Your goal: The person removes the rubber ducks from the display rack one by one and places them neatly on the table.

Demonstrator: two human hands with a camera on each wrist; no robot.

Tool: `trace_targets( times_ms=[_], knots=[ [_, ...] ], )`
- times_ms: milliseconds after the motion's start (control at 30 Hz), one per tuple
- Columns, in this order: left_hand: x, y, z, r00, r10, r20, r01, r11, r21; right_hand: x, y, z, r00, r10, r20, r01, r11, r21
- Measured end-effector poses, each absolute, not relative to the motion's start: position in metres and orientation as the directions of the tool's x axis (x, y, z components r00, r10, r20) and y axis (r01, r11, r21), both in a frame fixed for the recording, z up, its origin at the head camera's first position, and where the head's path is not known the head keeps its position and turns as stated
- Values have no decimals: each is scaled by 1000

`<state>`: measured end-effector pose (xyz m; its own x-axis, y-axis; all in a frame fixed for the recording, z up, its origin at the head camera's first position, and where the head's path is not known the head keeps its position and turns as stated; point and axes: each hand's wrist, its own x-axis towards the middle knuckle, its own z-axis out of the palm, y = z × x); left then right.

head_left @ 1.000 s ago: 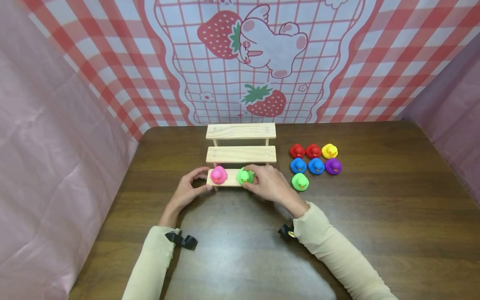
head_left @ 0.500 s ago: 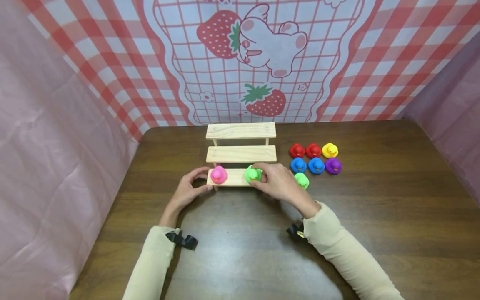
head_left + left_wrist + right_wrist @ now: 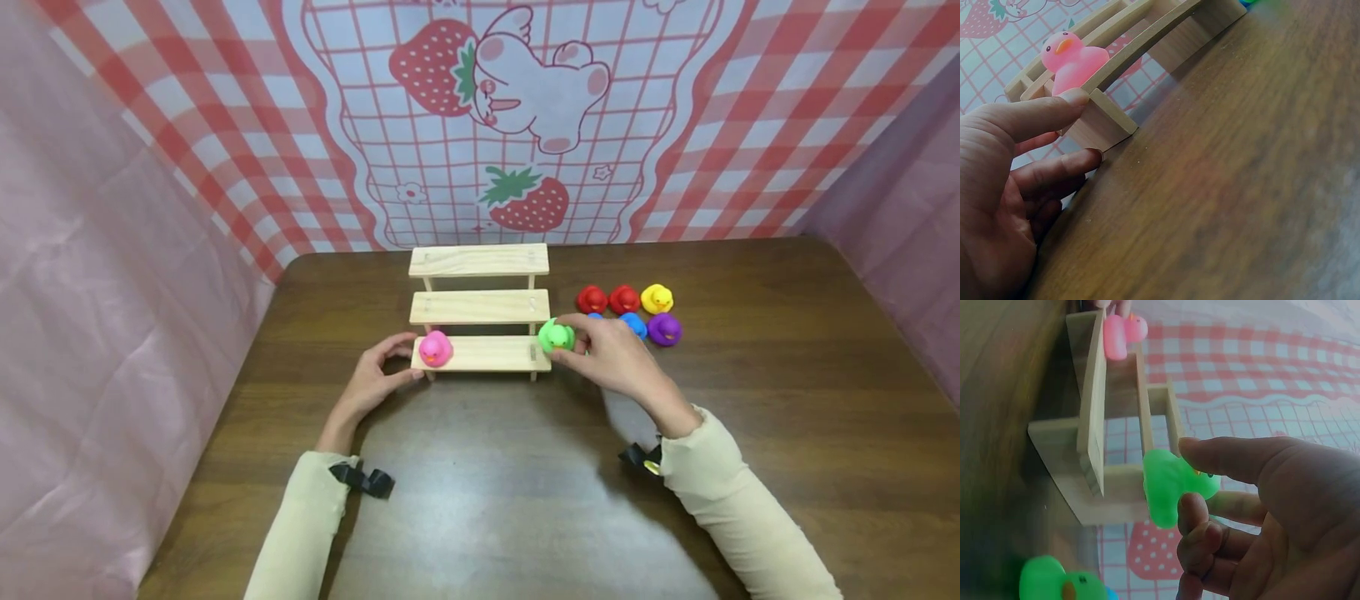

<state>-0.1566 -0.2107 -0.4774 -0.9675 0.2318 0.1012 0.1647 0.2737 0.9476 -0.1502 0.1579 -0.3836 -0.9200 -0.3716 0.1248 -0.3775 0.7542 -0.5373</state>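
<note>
My right hand (image 3: 618,358) pinches a green rubber duck (image 3: 557,335) between thumb and fingers at the right end of the bottom step of a three-step wooden stand (image 3: 487,354). In the right wrist view that green duck (image 3: 1166,487) is raised off the bottom step, past its end. A pink rubber duck (image 3: 435,350) sits on the bottom step's left end. There my left hand (image 3: 371,379) holds the stand. Its thumb (image 3: 1075,97) lies at the step's corner in the left wrist view, with the fingers by the end support.
Right of the stand are two red ducks (image 3: 624,298), a yellow duck (image 3: 657,298), a purple duck (image 3: 664,329) and two blue ducks (image 3: 633,325), partly covered by my right hand. A second green duck (image 3: 1041,578) shows in the right wrist view. A checked cloth (image 3: 712,167) hangs behind.
My right hand has carried the green duck rightward from the middle of the bottom step to past its right end. The left hand and pink duck have stayed put.
</note>
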Motion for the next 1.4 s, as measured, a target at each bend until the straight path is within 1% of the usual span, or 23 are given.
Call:
trace_targets(
  times_ms=[333, 567, 900, 1167, 1400],
  knots=[
    [-157, -211, -479, -967, 230, 112, 173, 265, 949, -145, 185, -376, -936, -325, 132, -345, 783, -518],
    [-157, -211, -480, -964, 232, 127, 189, 272, 944, -141, 202, -375, -951, -297, 90, -297, 787, -541],
    [-157, -211, -480, -967, 227, 111, 172, 267, 948, -137, 231, -379, -950, -296, 101, -306, 810, -501],
    [-157, -211, -479, -968, 227, 110, 170, 265, 949, -136, 248, -386, -956, -288, 50, -271, 813, -516],
    [-157, -211, -478, -969, 227, 95, 157, 272, 949, -138, 254, -392, -959, -282, 10, -249, 828, -502]
  ],
)
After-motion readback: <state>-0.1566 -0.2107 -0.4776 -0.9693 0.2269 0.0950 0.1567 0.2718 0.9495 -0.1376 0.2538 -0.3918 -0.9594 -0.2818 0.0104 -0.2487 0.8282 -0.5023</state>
